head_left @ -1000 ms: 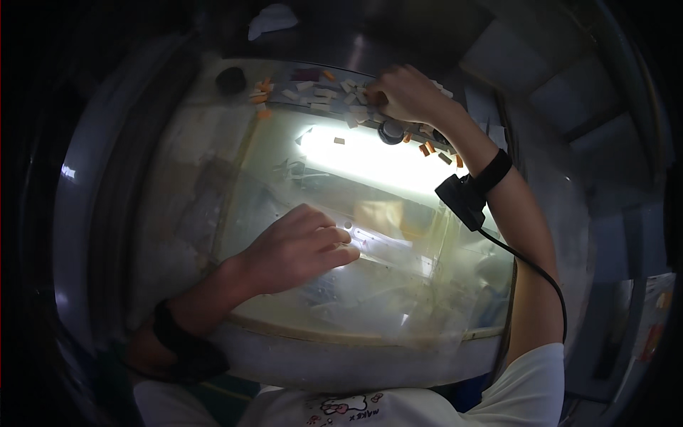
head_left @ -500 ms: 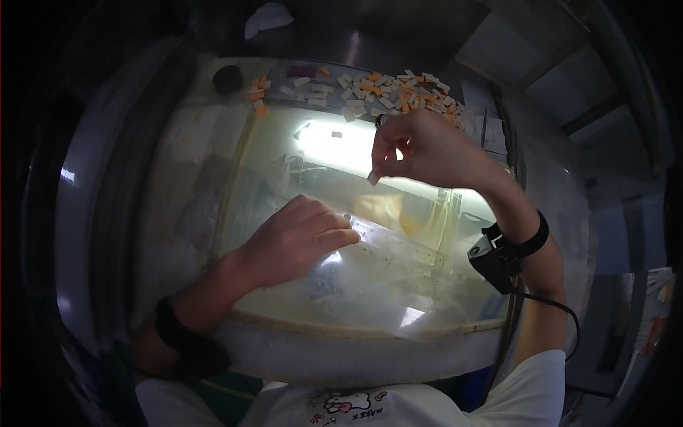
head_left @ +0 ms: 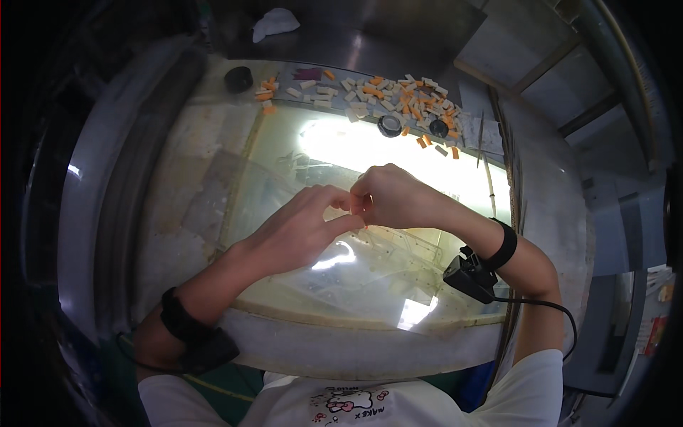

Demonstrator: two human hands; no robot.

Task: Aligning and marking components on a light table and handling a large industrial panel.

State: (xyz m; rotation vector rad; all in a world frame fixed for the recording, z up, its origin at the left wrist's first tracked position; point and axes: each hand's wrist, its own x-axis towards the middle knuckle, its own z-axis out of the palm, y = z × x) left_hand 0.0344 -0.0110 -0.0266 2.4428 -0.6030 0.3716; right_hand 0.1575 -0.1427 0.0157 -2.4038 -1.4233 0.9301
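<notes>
My left hand [head_left: 302, 226] and my right hand [head_left: 398, 197] meet over the middle of a lit glass tabletop [head_left: 284, 167]. Thumb and index finger of the left are brought together close to the right hand's pinched fingertips. Whatever small piece lies between the fingers is hidden. Below and in front of them spreads a clear plastic sheet [head_left: 370, 274], which catches bright curved reflections. Beyond the hands, many small white and orange blocks [head_left: 413, 99] lie in a loose pile along the far edge. A round, dark-rimmed lid or jar [head_left: 389, 126] stands at the pile's near side.
A black round object [head_left: 238, 79] sits at the far left, with a smaller dark round one [head_left: 439, 128] near the blocks. Thin stick-like tools [head_left: 489, 178] lie at the right edge. A crumpled white cloth or bag [head_left: 275, 24] rests at the back.
My right hand has come down and nearer, away from the blocks, to meet my left hand. The small piece at its fingertips is now hidden. The round lids and stick-like tools have come into sight.
</notes>
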